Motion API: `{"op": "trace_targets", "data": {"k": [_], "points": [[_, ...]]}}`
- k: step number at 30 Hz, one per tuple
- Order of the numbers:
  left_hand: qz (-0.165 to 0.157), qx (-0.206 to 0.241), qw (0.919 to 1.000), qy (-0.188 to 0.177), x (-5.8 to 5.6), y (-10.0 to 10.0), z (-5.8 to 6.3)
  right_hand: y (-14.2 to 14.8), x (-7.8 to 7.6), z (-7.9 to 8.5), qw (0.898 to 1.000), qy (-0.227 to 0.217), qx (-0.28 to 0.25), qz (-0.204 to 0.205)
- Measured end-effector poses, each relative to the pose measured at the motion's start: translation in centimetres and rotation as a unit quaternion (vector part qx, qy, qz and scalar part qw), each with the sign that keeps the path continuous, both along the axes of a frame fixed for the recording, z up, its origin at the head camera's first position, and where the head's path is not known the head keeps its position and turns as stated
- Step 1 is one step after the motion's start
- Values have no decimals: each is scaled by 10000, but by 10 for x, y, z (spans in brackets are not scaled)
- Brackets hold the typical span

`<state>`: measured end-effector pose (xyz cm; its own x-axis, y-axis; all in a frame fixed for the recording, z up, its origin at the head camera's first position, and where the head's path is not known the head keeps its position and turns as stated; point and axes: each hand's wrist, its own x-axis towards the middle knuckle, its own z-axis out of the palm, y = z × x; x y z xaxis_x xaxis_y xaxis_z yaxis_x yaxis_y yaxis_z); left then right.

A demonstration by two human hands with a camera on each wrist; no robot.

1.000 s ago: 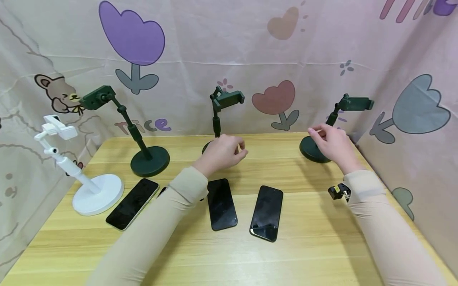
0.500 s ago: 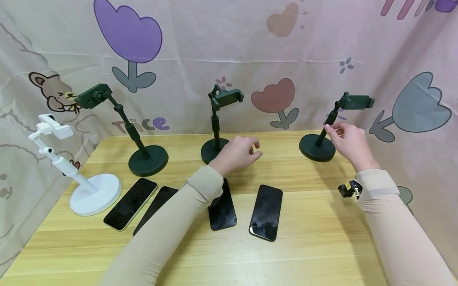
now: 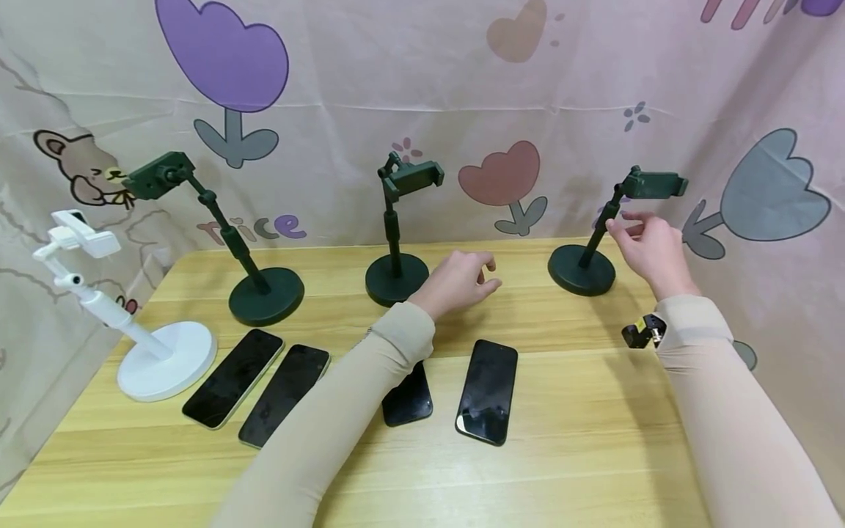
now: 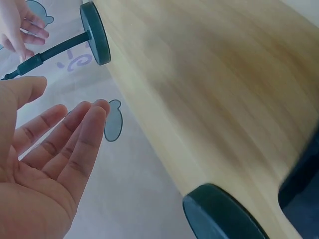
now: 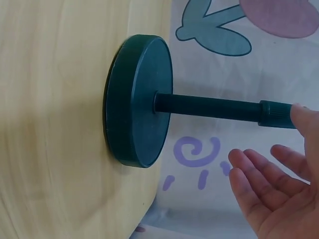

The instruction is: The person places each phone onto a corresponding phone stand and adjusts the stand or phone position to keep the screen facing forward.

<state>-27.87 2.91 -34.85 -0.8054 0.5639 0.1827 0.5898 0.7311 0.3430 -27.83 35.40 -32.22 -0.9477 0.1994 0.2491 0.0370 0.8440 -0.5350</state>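
Note:
My right hand (image 3: pixel 650 249) is beside the stem of the right green phone stand (image 5: pixel 209 106). In the right wrist view its thumb overlaps the ribbed collar (image 5: pixel 276 114), while the other fingers spread loosely below, not wrapped round the stem. My left hand (image 4: pixel 55 164) hovers over the table with loosely bent fingers and nothing in them. It is just right of the middle green phone stand (image 3: pixel 396 279), whose base shows at the bottom of the left wrist view. Under the left forearm lies a black phone (image 3: pixel 408 400), partly covered by the sleeve.
Another phone (image 3: pixel 487 392) lies right of the covered one. Two more phones, a left one (image 3: pixel 232 378) and one beside it (image 3: pixel 284 392), rest near a white phone stand (image 3: pixel 165 363). A third green stand (image 3: pixel 267 297) is at the back left. A printed curtain (image 3: pixel 343 132) hangs behind.
Both hands have moved to the right. The right hand has gone from over the stand's base to beside its stem, a little higher. The left hand has uncovered the middle stand's base.

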Motion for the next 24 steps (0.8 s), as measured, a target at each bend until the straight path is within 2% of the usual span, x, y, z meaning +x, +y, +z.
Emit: {"op": "trace_targets", "data": {"k": [7,14,24], "points": [[136,-44,9999,-61,-8,11,-5,4,-10,-3,9998,40,-129,174],[200,-136,9997,-98,-15,17,-10,6,-12,-4,9989,147,-347,265],[291,-114,9993,-180,-22,29,-17,1,-16,-8,9979,350,-372,390]]}}
